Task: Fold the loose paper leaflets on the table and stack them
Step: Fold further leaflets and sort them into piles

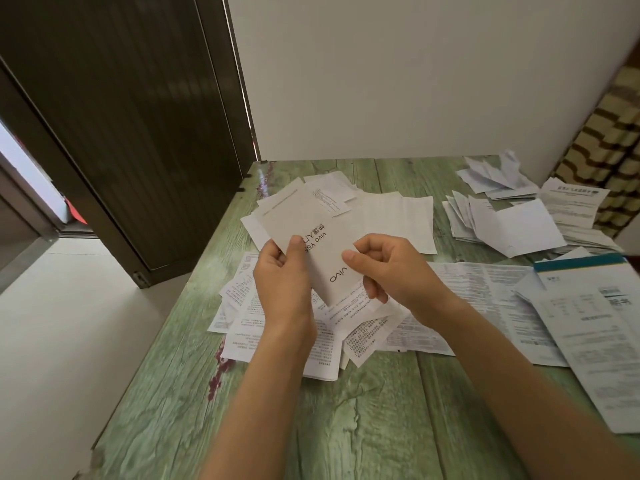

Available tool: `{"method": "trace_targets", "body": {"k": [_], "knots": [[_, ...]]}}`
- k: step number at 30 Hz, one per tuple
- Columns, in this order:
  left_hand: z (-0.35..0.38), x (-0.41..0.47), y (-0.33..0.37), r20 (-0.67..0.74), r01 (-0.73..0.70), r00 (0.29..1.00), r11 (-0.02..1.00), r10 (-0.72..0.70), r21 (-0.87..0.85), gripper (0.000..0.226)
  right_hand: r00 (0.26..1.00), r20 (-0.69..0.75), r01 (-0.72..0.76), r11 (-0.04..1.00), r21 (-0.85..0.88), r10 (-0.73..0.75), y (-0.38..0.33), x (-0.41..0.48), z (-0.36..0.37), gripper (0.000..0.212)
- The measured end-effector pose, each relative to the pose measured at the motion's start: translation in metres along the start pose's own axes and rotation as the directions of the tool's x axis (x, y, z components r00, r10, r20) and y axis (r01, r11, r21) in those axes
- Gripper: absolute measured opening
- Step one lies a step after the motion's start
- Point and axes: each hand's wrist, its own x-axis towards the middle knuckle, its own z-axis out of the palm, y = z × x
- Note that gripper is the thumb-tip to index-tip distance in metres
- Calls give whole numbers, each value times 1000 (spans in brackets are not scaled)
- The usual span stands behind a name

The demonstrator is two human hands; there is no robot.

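Folding is the step we judge to be in hand: our left hand (282, 275) pinches the left edge of the grey vivo leaflet (329, 251), held above the table (363, 427) over the loose sheets (239, 306), while our right hand (388, 268) grips its right edge. Next, we think, the halves must meet edge to edge, be creased flat, then go to the folded pile (516, 223) at two o'clock.

dark door (121, 126), white wall (398, 74), patterned curtain (602, 147), pale floor (69, 341)
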Motion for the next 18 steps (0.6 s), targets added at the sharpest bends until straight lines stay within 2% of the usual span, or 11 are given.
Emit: {"method": "trace_targets", "body": {"k": [3, 5, 6, 9, 11, 13, 14, 16, 18], "knots": [[-1, 1, 2, 24, 0, 1000, 1000, -1, 17, 16, 997, -74, 11, 999, 50, -7, 0, 2, -5, 12], [0, -1, 3, 57, -9, 998, 998, 5, 70, 19, 965, -263, 42, 987, 155, 0, 0, 7, -13, 10], [1, -2, 3, 73, -15, 997, 995, 8, 99, 20, 918, -397, 70, 981, 181, 7, 0, 9, -20, 9], [4, -4, 3, 95, -20, 995, 986, 4, 163, 18, 660, -751, 139, 985, 98, -18, 6, 16, -47, 15], [5, -5, 2, 97, -5, 995, 984, -13, 180, 19, 493, -869, 129, 991, 20, -47, 12, 17, -64, 17], [6, -5, 2, 97, 8, 995, 982, -26, 187, 20, 383, -924, 67, 997, 31, 3, 19, 17, -77, 22], [6, -5, 2, 94, 12, 995, 982, -30, 190, 21, 370, -928, 6, 998, 58, 52, 23, 18, -82, 26], [6, -6, 2, 92, 16, 995, 981, -34, 192, 22, 403, -904, -184, 980, 74, 144, 30, 19, -90, 34], [6, -6, 2, 95, 17, 995, 980, -36, 198, 22, 423, -894, -402, 915, -37, 150, 32, 18, -91, 42]]}}
